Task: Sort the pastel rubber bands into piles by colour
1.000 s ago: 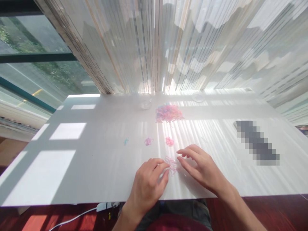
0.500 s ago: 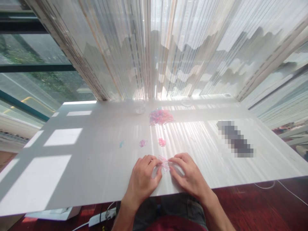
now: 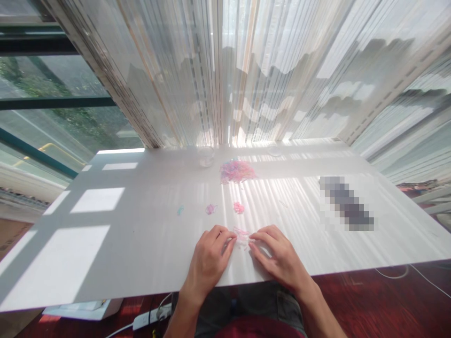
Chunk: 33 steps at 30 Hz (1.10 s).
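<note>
A small loose heap of pink rubber bands (image 3: 242, 232) lies on the white table between my hands. My left hand (image 3: 213, 256) is at its left edge, thumb and forefinger tips pinched together; whatever is between them is too small to make out. At the right edge of the heap, my right hand (image 3: 276, 251) has its thumb and forefinger curved with a slight gap between the tips. Just beyond sit a bright pink cluster of bands (image 3: 238, 207), a purple cluster (image 3: 211, 209) and a small teal one (image 3: 180, 210). Farther back is a larger mixed-colour pile of bands (image 3: 238, 171).
A clear round container (image 3: 206, 157) stands near the back edge, and a clear flat lid-like disc (image 3: 274, 151) lies to its right. A blurred-out dark object (image 3: 347, 204) is on the right. Striped blinds (image 3: 218, 70) hang behind the table (image 3: 151, 253).
The pink bands between my hands have been spread and shifted slightly. My left thumb has closed up to the forefinger. The whole view has moved a little.
</note>
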Each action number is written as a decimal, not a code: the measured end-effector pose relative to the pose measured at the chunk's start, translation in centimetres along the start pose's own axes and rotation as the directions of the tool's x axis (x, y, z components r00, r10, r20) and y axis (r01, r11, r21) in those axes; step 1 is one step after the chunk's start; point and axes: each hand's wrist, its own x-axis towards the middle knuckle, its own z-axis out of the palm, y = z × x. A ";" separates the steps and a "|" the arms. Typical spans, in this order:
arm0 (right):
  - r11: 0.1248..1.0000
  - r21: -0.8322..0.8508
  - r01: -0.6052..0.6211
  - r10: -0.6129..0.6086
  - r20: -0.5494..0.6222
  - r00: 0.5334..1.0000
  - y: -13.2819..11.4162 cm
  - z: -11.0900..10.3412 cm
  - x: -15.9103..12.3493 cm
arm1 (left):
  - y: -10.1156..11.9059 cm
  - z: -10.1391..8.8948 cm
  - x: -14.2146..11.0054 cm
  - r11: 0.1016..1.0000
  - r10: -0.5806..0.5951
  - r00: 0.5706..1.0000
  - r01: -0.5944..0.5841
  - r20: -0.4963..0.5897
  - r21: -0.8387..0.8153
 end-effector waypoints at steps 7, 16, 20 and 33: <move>0.999 0.035 0.021 -0.019 -0.035 0.999 -0.5 0.4 0.5 | 0.2 -0.4 0.2 0.996 0.018 1.000 -0.019 -0.016 -0.085; 0.998 0.060 0.023 -0.022 -0.014 1.000 -0.7 0.9 1.0 | 0.2 -0.5 0.1 0.997 0.025 0.999 -0.027 -0.020 -0.079; 0.998 0.055 0.026 -0.025 -0.018 1.000 -0.7 0.8 0.9 | 0.4 -0.6 0.2 0.992 0.013 1.000 -0.016 -0.028 -0.127; 0.996 0.086 -0.004 0.009 -0.059 0.998 -0.7 0.3 0.9 | 0.8 -0.7 0.2 0.981 -0.036 0.999 0.039 0.019 -0.189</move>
